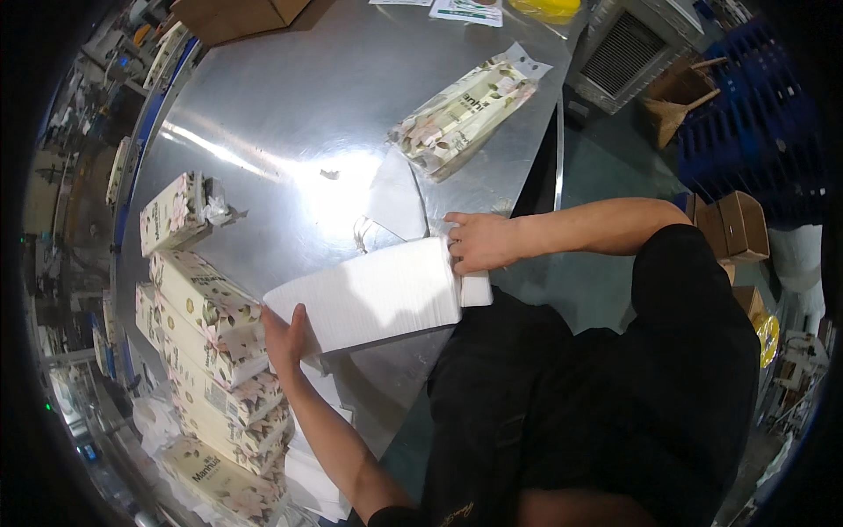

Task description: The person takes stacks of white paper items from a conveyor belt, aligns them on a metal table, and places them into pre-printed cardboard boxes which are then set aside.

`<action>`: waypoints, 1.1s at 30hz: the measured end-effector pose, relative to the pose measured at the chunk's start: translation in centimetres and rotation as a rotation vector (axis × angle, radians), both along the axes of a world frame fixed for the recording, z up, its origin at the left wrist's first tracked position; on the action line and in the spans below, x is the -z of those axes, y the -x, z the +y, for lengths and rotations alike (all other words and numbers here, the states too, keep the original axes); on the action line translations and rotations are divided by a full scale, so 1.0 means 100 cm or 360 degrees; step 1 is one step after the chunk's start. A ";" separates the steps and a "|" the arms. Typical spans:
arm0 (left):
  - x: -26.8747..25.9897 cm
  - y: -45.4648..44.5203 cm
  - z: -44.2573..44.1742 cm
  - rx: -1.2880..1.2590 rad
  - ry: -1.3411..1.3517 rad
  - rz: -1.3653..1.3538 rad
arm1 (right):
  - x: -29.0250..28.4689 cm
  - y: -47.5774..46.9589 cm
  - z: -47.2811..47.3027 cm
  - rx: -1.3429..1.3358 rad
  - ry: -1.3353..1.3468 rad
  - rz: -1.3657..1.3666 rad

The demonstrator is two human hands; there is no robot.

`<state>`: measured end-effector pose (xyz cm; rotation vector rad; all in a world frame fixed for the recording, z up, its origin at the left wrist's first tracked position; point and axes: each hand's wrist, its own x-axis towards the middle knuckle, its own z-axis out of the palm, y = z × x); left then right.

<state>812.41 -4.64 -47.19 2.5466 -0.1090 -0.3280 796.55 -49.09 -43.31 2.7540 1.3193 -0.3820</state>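
A long stack of white folded tissues (375, 296) lies on the metal table before me. My left hand (284, 334) is at its left end, thumb on top and fingers beside it. At the right end is my right hand (479, 242), its fingers bent against the edge, one finger pointing outward. A smaller white tissue piece (476, 288) sits just below that hand. Whether either hand bears the stack's weight cannot be told. Beyond the stack lie a loose white sheet (398, 197) and a floral plastic tissue package (467, 112) with clear ends.
Floral tissue packs (211, 316) are piled at the left, with another pack (172, 214) beyond them. A cardboard box (237, 16) stands at the far left of the metal table (263, 105). White tissues (313, 474) lie below my left forearm. Blue crates (751, 112) stand at the right.
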 end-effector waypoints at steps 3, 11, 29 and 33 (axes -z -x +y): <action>0.004 -0.002 -0.003 -0.0004 -0.0006 -0.0042 | -0.004 0.018 -0.004 0.0154 -0.0069 -0.0130; 0.001 0.004 0.000 0.0008 0.0068 -0.0029 | 0.008 0.045 0.002 0.0215 -0.0391 -0.0436; 0.014 -0.010 0.016 -0.0002 0.0420 0.0248 | 0.019 0.082 0.010 0.2017 -0.0867 0.0381; -0.004 -0.016 0.022 -0.0213 0.0435 0.0560 | 0.053 0.094 0.016 0.2332 -0.1381 0.1013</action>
